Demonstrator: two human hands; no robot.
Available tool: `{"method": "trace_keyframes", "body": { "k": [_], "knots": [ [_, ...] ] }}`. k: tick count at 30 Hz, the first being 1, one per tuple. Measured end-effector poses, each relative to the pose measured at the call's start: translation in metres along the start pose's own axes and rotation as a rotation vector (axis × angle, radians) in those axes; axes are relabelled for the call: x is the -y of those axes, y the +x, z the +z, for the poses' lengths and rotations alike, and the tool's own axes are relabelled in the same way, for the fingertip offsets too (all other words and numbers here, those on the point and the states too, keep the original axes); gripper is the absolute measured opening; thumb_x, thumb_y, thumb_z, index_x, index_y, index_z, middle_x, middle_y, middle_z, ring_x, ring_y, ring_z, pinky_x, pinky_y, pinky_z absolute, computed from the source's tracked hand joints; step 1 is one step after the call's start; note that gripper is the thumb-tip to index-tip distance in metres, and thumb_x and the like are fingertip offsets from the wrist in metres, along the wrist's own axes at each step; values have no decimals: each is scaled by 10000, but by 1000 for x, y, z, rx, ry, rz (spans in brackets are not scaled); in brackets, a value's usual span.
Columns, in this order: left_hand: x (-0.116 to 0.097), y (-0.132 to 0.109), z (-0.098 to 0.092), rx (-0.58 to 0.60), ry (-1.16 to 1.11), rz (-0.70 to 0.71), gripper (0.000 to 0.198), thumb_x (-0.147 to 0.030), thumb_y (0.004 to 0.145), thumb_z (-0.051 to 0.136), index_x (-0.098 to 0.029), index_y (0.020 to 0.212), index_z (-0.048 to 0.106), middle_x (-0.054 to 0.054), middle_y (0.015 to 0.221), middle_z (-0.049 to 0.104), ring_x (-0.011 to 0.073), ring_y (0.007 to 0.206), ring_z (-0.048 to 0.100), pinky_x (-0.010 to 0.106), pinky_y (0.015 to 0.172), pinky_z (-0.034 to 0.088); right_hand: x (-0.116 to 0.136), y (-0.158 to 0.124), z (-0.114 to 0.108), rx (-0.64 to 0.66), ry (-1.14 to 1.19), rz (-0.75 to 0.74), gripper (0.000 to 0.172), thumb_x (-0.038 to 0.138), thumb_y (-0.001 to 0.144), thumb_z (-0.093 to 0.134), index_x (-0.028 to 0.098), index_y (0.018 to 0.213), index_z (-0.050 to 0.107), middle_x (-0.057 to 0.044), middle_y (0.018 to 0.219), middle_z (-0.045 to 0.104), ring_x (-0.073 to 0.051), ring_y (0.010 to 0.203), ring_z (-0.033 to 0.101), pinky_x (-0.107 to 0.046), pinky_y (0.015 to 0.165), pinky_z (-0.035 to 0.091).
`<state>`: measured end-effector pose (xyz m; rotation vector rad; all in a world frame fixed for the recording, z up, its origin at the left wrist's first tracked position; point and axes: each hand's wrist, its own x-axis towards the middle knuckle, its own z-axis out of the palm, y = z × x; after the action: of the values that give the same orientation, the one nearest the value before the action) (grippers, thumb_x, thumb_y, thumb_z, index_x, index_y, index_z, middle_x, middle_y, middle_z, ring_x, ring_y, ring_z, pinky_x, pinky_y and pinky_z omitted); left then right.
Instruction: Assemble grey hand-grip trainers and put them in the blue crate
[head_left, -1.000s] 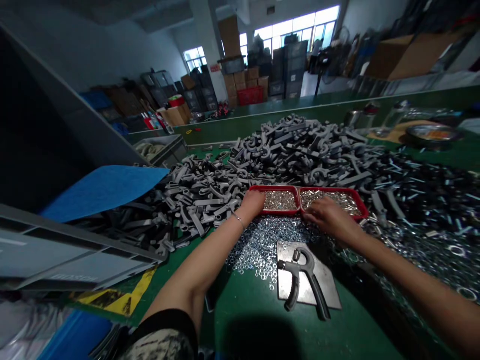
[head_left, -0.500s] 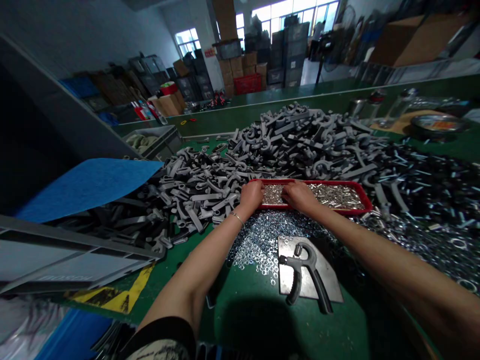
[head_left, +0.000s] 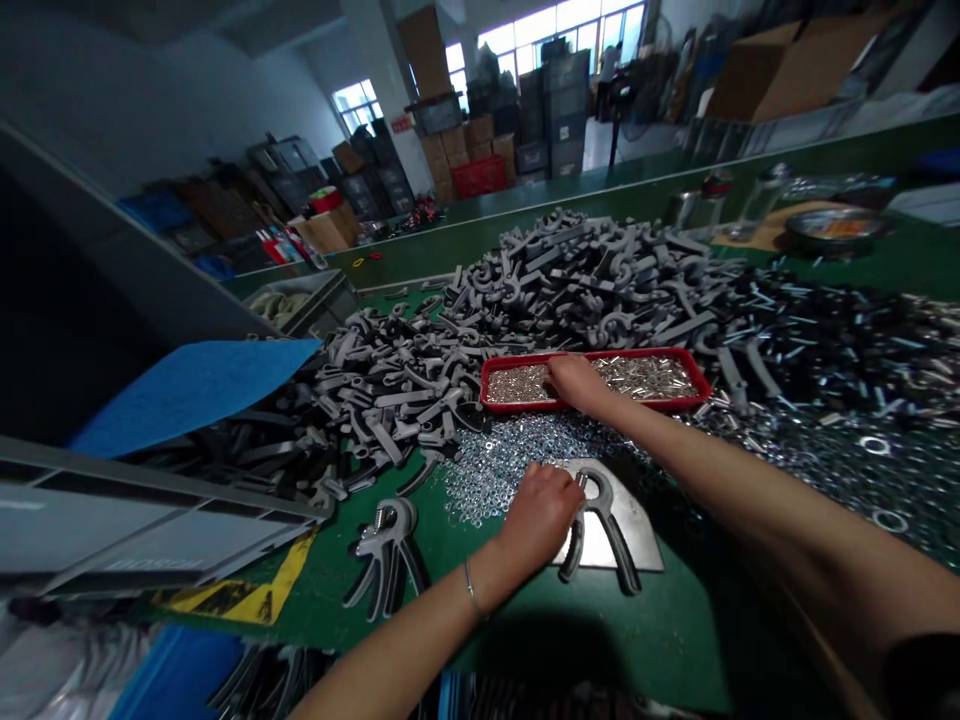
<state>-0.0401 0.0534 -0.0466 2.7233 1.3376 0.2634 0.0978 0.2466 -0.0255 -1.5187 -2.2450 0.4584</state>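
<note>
A grey and black hand grip strengthener point(head_left: 619, 545) lies on a flat metal plate point(head_left: 641, 530). My left hand point(head_left: 546, 508) has its fingers curled around the spring end of the strengthener, hiding part of it. My right hand point(head_left: 576, 382) reaches into the red tray point(head_left: 596, 407), its fingertips pinched down among small metal parts at the divide between two compartments. Tiny pieces point(head_left: 517, 383) fill the left side, and short pins point(head_left: 649, 377) fill the right. Whatever sits between my right fingertips is hidden.
Loose nuts point(head_left: 491, 470) spread in front of the tray. Behind it rises a heap of grey handles point(head_left: 570, 270), with black parts point(head_left: 817, 330) to the right. More assembled grip strengtheners point(head_left: 390, 555) lie at left, beside a grey crate point(head_left: 165, 530).
My left hand has left the tray and come down to the strengthener on the plate. My right hand stays in the tray. The whole view has shifted, showing the strengtheners at left.
</note>
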Motion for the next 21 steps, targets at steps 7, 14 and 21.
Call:
{"method": "trace_keyframes", "body": {
  "k": [7,14,21],
  "knots": [
    [-9,-7,7,-15,172,174,243,-158,1002,409,-118,984,648,109,949,646,262,922,562,444,910,408,7,-50,-27,-38,552,93,203,377,960,520,176,959,543,-24,827,663,-150,695,638,-305,684,548],
    [-17,-36,14,-38,53,91,429,-156,1006,403,-89,1426,453,163,1393,554,284,1188,508,440,1012,402,-6,-179,-28,34,785,230,383,569,834,656,191,865,603,-13,740,659,-180,677,656,-322,653,543],
    [22,5,-21,-50,-349,-118,275,-132,958,486,-189,1161,663,70,1145,677,196,1119,579,369,1026,438,3,-225,-7,165,861,280,334,531,883,645,200,846,621,-2,739,649,-178,668,625,-298,630,493]
  ]
}}
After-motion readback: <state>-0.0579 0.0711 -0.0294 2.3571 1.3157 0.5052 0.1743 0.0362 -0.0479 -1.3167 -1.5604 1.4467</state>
